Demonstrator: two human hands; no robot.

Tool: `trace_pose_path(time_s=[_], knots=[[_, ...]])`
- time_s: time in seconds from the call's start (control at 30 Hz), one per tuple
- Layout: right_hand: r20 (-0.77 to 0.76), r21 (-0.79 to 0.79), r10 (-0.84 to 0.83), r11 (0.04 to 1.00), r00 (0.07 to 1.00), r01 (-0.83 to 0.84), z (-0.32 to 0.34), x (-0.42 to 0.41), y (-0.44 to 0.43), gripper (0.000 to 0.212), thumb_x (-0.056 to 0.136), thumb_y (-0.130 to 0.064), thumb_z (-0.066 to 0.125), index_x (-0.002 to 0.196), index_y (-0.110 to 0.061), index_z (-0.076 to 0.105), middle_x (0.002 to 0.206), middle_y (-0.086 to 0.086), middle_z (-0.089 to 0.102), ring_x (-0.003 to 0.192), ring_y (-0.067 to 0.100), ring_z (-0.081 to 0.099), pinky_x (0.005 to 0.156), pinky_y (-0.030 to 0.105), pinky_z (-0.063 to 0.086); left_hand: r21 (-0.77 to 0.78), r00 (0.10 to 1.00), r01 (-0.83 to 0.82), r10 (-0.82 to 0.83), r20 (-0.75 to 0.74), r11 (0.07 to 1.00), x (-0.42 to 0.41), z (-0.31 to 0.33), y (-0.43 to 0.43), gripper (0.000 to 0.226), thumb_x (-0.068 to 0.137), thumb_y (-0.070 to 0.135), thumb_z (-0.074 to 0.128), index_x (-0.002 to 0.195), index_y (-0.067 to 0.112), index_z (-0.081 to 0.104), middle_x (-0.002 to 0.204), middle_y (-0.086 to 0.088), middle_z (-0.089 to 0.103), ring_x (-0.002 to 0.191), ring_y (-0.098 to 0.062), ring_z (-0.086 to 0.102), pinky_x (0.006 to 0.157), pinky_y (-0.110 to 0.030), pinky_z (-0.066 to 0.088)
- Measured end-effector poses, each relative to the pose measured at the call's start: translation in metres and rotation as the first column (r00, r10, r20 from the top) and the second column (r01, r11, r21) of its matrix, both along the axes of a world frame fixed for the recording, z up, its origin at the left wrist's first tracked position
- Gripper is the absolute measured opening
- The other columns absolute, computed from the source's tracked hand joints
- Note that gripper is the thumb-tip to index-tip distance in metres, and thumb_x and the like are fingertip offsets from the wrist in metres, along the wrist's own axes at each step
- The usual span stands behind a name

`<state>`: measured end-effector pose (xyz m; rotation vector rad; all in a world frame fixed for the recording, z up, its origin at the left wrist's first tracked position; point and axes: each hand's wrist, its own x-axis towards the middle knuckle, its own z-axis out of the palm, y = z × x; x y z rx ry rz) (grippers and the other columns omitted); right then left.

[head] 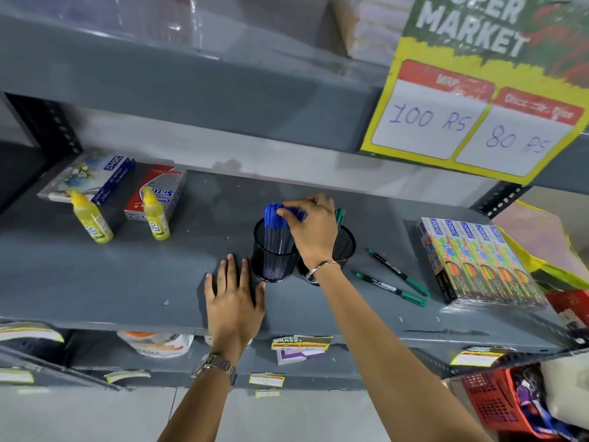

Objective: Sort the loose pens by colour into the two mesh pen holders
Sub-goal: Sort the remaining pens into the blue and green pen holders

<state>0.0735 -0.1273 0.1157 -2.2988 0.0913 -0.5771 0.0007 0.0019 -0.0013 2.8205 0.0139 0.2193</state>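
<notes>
Our right hand fingers pinch blue pens by their caps; light, stiff, slippery, so we grip mid-barrel.

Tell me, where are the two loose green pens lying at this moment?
In the head view, the two green pens lie flat on the grey shelf, right of the mesh holders and left of the coloured pencil boxes.
</notes>
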Motion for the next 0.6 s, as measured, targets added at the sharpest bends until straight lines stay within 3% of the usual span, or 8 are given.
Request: trace_pose_path(time_s=[0.1, 0.23, 0.37, 0.43, 0.5, 0.57, 0.6], knots=[[0.019, -0.01, -0.022, 1.0, 1.0, 0.022, -0.002, 0.001, -0.001, 0.014, 0.076, -0.03, 0.073, 0.088, -0.023, 0.074, 0.09, 0.004, 0.061, 0.094, 0.022, 0.049, 0.066, 0.024, 0.037, 0.009, 1.0, 0.002, -0.002, 0.006, 1.0, 0.0, 0.001, 0.0, 0.065, 0.09, 0.048, 0.023, 0.137, 0.009, 0.044, 0.145, -0.017, 0.04, 0.135, -0.03, 0.033, 0.11, -0.047, 0.015], [0.06, 0.009, -0.041, 0.999, 0.997, 0.04, 0.0, -0.005, -0.008, 0.023, 0.076, -0.035, 0.073, 0.095, -0.021, 0.071, 0.095, 0.006, 0.06, 0.095, 0.022, 0.05, 0.067, 0.029, 0.044, -0.004, 1.0, -0.009, 0.009, 0.022, 1.0, 0.0, 0.001, 0.0, 0.064, 0.089, 0.047, 0.026, 0.136, 0.008, 0.046, 0.144, -0.018, 0.041, 0.134, -0.031, 0.034, 0.11, -0.048, 0.016], [0.113, 0.061, -0.259, 0.965, 0.959, 0.254, -0.007, -0.024, -0.043, 0.025, 0.08, -0.04, 0.068, 0.097, -0.022, 0.069, 0.099, 0.006, 0.059, 0.096, 0.023, 0.051, 0.073, 0.032, 0.045, 0.035, 0.999, -0.003, 0.002, 0.033, 0.999, 0.0, 0.0, 0.0, 0.062, 0.09, 0.046, 0.027, 0.132, 0.006, 0.049, 0.14, -0.02, 0.045, 0.131, -0.034, 0.038, 0.107, -0.053, 0.024], [0.103, 0.091, -0.493, 0.87, 0.864, 0.485, -0.019, -0.039, -0.074, 0.024, 0.084, -0.039, 0.063, 0.098, -0.02, 0.068, 0.1, 0.011, 0.06, 0.097, 0.029, 0.054, 0.071, 0.035, 0.047, 0.036, 0.999, -0.008, 0.006, 0.042, 0.999, 0.0, -0.001, -0.001, 0.061, 0.09, 0.045, 0.028, 0.132, 0.006, 0.05, 0.141, -0.02, 0.045, 0.132, -0.033, 0.037, 0.108, -0.053, 0.022], [-0.017, 0.138, -0.722, 0.684, 0.692, 0.716, -0.034, -0.056, -0.107, 0.026, 0.089, -0.032, 0.057, 0.101, -0.01, 0.063, 0.106, 0.021, 0.058, 0.099, 0.038, 0.053, 0.074, 0.044, 0.047, 0.031, 0.999, -0.006, 0.005, 0.052, 1.0, -0.001, -0.002, -0.002, 0.062, 0.089, 0.045, 0.028, 0.131, 0.005, 0.049, 0.141, -0.021, 0.045, 0.132, -0.034, 0.037, 0.108, -0.053, 0.019], [-0.195, 0.105, -0.827, 0.516, 0.527, 0.85, -0.045, -0.073, -0.135, 0.032, 0.089, -0.027, 0.054, 0.109, -0.003, 0.055, 0.113, 0.026, 0.053, 0.105, 0.043, 0.05, 0.081, 0.05, 0.044, 0.023, 0.998, -0.004, 0.002, 0.066, 1.0, 0.0, -0.003, -0.001, 0.062, 0.089, 0.045, 0.028, 0.131, 0.004, 0.05, 0.14, -0.022, 0.045, 0.131, -0.035, 0.038, 0.108, -0.053, 0.018], [-0.266, 0.071, -0.837, 0.477, 0.477, 0.876, -0.049, -0.081, -0.146, 0.036, 0.089, -0.027, 0.054, 0.113, -0.001, 0.051, 0.115, 0.027, 0.052, 0.107, 0.044, 0.049, 0.084, 0.051, 0.042, 0.022, 0.998, -0.002, 0.001, 0.069, 1.0, -0.001, -0.003, -0.001, 0.063, 0.089, 0.044, 0.028, 0.131, 0.003, 0.05, 0.14, -0.022, 0.045, 0.131, -0.035, 0.038, 0.108, -0.053, 0.018]])
